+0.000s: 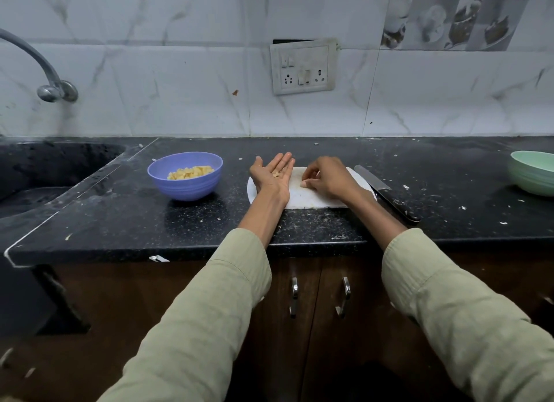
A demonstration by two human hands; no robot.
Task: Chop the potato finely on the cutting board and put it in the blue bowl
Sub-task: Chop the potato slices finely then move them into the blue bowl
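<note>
no text, label, brand or number can be read anywhere in view — not even on the grimy white plastic switch-and-socket plate (303, 67) on the wall.

Potato bits (276, 173) on upturned left hand (274, 173)
</note>
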